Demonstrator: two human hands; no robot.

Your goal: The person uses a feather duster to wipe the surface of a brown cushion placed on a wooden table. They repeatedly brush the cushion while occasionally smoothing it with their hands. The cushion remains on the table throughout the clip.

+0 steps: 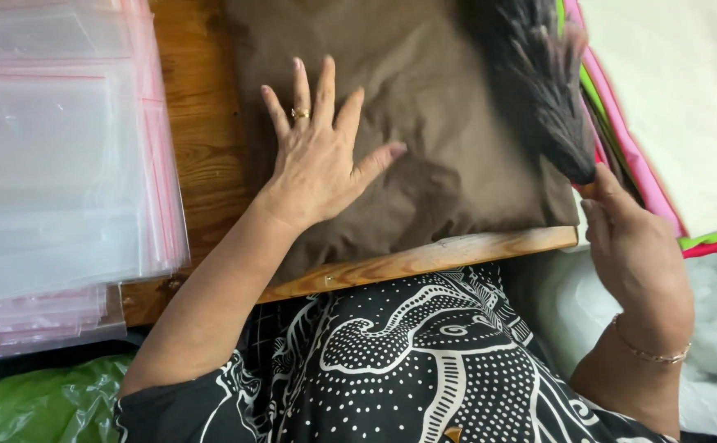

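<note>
Two hands engaged: left hand (317, 156) spread flat on folded brown cloth (424, 123); right hand (633, 246) pinching black bristle brush (539, 90). Risk: brush stroke rucks cloth, drags it off wooden worktop (202, 123) edge.

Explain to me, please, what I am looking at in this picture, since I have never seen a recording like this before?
There is no machine here: a person wears a camera on the head, so the single picture looks down at their own two hands. The left hand lies flat, fingers spread, on a folded brown cloth that rests on a wooden table. The right hand grips the handle end of a dark brush, whose bristles lie over the cloth's right side. A stack of clear plastic bags with pink edges sits to the left, and pale folded fabrics with bright edges lie to the right.
</note>
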